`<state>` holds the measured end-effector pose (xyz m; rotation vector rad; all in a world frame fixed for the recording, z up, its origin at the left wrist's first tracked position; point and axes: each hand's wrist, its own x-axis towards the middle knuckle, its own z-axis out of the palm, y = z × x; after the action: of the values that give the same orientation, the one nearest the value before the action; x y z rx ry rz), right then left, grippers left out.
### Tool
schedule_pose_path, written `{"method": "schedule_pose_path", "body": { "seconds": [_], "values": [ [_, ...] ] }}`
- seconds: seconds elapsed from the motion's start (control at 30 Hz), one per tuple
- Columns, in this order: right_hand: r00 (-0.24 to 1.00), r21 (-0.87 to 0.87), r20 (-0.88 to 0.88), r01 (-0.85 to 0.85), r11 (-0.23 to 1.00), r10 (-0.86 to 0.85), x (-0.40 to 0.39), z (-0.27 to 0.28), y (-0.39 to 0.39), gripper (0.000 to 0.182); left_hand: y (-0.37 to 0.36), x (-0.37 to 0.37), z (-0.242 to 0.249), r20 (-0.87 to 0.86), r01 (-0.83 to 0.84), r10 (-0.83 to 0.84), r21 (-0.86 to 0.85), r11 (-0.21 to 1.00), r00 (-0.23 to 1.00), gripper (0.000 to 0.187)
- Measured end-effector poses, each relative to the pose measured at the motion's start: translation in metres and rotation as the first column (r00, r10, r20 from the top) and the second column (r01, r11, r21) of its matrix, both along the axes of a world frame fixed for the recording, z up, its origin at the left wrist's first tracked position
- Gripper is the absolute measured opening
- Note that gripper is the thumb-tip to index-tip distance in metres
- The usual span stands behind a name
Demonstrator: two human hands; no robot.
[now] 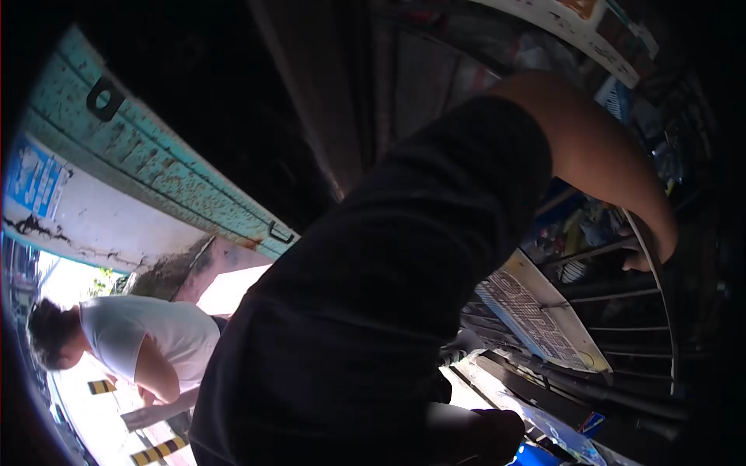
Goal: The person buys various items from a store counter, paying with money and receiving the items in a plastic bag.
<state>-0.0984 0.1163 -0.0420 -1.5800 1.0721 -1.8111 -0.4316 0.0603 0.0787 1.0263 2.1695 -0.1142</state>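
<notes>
My right arm, in a black sleeve, crosses the tilted head view and bends down at the right. At its end my right hand is in shadow, its fingers partly shown and bent, beside the thin curved rim of a dark wire rack. What the fingers hold, if anything, is hidden. Packets and small goods lie close to this hand. My left hand does not show. Low in the view there is a dark rounded form that I cannot make out.
A person in a white shirt leans forward at the left, near yellow-and-black striped bars. A worn turquoise metal panel slants above. A printed board and a blue object are at the lower right.
</notes>
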Motion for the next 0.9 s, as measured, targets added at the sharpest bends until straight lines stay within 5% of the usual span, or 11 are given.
{"method": "schedule_pose_path", "body": {
  "seconds": [0.43, 0.53, 0.6, 0.63, 0.73, 0.77, 0.9],
  "values": [
    [0.984, 0.234, 0.105, 0.116, 0.965, -0.144, -0.003, -0.033, 0.023, 0.027, 0.039, -0.027, 0.016, -0.023, -0.08, 0.078, -0.078, 0.994, 0.997, 0.029],
    [0.975, 0.278, 0.11, 0.156, 0.948, -0.193, -0.002, -0.039, 0.024, 0.027, 0.058, -0.032, 0.009, -0.066, 0.013, -0.025, -0.181, 0.983, 0.998, 0.028],
    [0.966, 0.296, 0.119, 0.187, 0.937, -0.231, -0.004, -0.042, 0.027, 0.027, 0.044, -0.027, 0.006, -0.072, 0.263, -0.271, -0.103, 0.959, 0.96, 0.025],
    [0.957, 0.303, 0.121, 0.215, 0.928, -0.262, -0.004, -0.044, 0.03, 0.027, 0.048, -0.04, -0.012, 0.003, 0.261, -0.261, -0.069, 0.963, 0.965, 0.024],
    [0.919, 0.334, 0.121, 0.319, 0.887, -0.376, 0.004, -0.048, 0.04, 0.027, 0.023, -0.011, 0.006, 0.063, 0.251, -0.264, 0.157, 0.955, 0.963, 0.038],
    [0.906, 0.338, 0.123, 0.344, 0.876, -0.404, 0.007, -0.048, 0.044, 0.027, 0.025, 0.012, 0.027, -0.089, 0.257, -0.258, -0.017, 0.966, 0.962, 0.047],
    [0.864, 0.369, 0.149, 0.403, 0.838, -0.481, 0.024, -0.053, 0.052, 0.028, 0.025, 0.016, 0.028, -0.083, 0.164, -0.168, -0.052, 0.985, 0.982, 0.06]
  ]
}}
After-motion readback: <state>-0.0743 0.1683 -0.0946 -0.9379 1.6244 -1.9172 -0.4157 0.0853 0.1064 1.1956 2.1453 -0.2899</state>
